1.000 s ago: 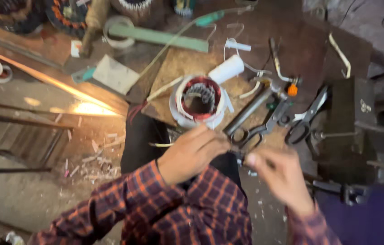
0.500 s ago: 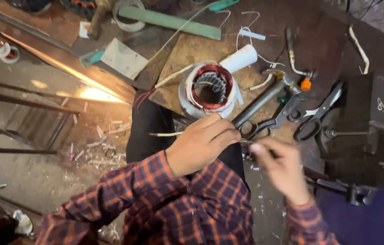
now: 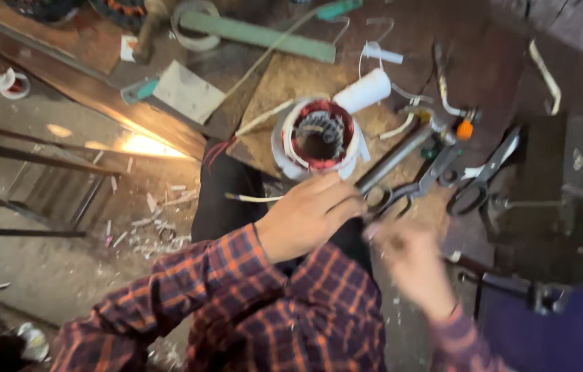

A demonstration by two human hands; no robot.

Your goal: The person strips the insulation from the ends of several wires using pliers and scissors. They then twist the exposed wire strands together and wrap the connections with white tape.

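My left hand is curled, its fingertips pinched together right beside the ring handles of a pair of dark scissors on the brown bench. Nothing can be made out between the fingers. My right hand hovers just below and to the right of it, blurred by motion, fingers drawn in. A motor stator with red-copper windings in a white shell stands on the bench just beyond my left hand. A thin white strip sticks out to the left of my left wrist.
A second pair of scissors, a white roll, an orange-tipped tool and a long green bar lie on the bench. A dark metal block stands at right. White scraps litter the floor at left.
The view has shifted a little. My left hand stays by the scissors' handles, while my right hand has moved slightly and become more blurred.
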